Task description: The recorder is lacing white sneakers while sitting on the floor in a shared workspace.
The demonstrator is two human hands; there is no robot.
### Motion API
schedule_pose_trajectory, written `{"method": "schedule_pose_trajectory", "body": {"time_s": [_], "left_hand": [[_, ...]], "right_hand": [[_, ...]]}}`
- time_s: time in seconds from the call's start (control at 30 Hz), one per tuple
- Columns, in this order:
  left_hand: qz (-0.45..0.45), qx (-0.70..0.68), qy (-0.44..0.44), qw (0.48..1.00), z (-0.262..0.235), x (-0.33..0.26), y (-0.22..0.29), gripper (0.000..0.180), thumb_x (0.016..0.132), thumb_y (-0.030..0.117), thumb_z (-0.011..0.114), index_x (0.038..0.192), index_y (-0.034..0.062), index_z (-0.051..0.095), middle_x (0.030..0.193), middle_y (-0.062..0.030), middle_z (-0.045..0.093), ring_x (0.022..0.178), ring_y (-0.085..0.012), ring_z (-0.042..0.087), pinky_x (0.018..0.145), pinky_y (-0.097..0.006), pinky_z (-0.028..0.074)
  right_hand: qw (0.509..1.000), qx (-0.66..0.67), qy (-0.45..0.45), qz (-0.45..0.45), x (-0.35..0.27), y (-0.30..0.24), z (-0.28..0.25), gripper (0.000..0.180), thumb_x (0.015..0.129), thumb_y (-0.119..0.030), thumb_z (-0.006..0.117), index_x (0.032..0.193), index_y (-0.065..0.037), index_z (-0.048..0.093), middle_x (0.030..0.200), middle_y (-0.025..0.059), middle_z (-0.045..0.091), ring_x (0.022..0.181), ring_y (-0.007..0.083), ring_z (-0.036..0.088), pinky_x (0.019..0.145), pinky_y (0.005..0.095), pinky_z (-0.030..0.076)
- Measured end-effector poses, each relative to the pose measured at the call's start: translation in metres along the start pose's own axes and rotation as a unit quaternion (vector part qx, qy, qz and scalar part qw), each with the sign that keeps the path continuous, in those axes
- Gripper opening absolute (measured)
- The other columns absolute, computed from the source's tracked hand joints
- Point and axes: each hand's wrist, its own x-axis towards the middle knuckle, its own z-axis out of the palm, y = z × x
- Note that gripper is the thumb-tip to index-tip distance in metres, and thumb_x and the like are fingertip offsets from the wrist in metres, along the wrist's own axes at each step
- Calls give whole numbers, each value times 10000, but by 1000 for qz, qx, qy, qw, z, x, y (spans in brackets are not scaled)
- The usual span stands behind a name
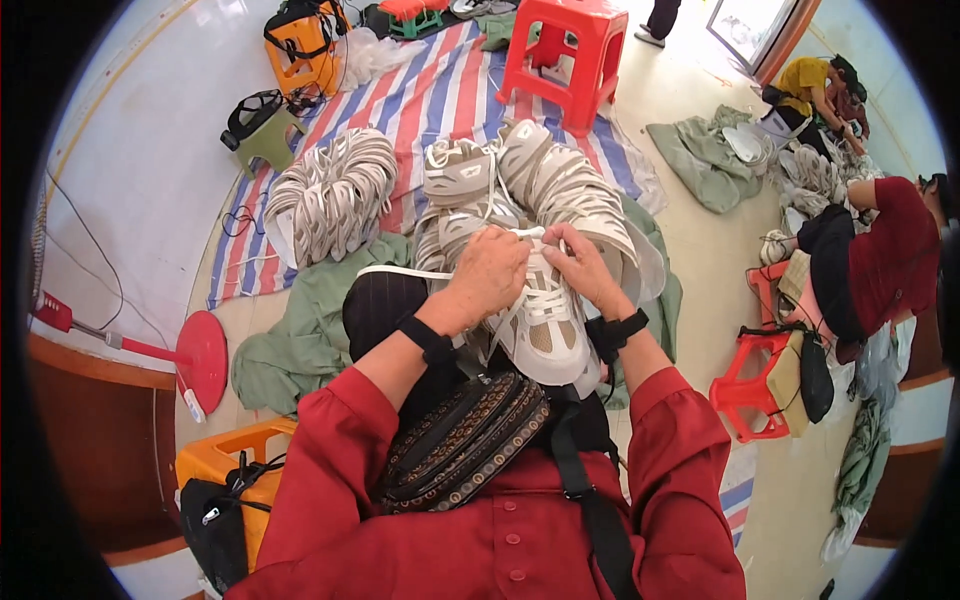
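A white and tan sneaker upper [545, 335] rests at my lap, its toe toward me and white laces threaded across its front. My left hand [488, 268] is closed on a white shoelace [405, 271], whose loose length trails left over my dark trouser leg. My right hand [580, 264] pinches the lace at the top of the same sneaker, close to the left fingers. Just beyond stand more sneaker uppers [460, 172], with a curved, tightly nested row of uppers [575, 190] to their right. Both wrists wear black bands.
Another nested stack of uppers [335, 195] sits on the striped sheet [400, 110] at left. A red stool [565, 60] stands ahead. Green cloth [300, 335] lies by my left knee, near a red round base [203, 358]. A patterned waist bag [465, 445] is on my lap. People work at right.
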Motion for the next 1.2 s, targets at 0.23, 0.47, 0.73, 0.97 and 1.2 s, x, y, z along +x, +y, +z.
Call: {"method": "schedule_pose_trajectory", "body": {"time_s": [0.23,0.47,0.73,0.97,1.2], "left_hand": [[3,74,-105,992,-11,-7,11,77,769,107,573,763,36,603,785,-120,571,875,-314,540,812,-433,417],[-33,95,-150,984,-6,-2,17,117,750,145,574,729,44,630,778,-142,584,885,-328,548,817,-453,414],[-41,79,-154,984,5,2,9,150,769,128,550,682,46,639,730,-151,596,845,-346,559,759,-467,433],[-56,122,-216,967,-1,9,18,136,737,120,565,712,36,669,763,-153,639,868,-327,564,761,-447,423],[-9,157,-368,917,-8,32,24,124,673,89,573,722,29,671,813,-157,648,899,-330,563,797,-433,407]], "right_hand": [[998,6,-17,-54,-3,1,1,141,860,-147,595,937,-33,561,864,48,573,818,157,526,757,283,431],[1000,3,-22,-8,-4,-4,3,154,863,-154,576,963,-39,557,904,83,571,885,208,545,814,314,434],[995,-79,-15,-63,1,7,7,154,852,-160,541,943,-35,545,952,149,565,966,315,540,865,379,427],[993,-93,-34,-59,-2,1,11,153,865,-168,521,957,-45,531,972,154,545,992,336,524,866,412,422],[993,-103,-26,-60,-1,5,10,161,876,-182,510,963,-47,518,986,165,533,1009,350,510,873,418,414]]}}
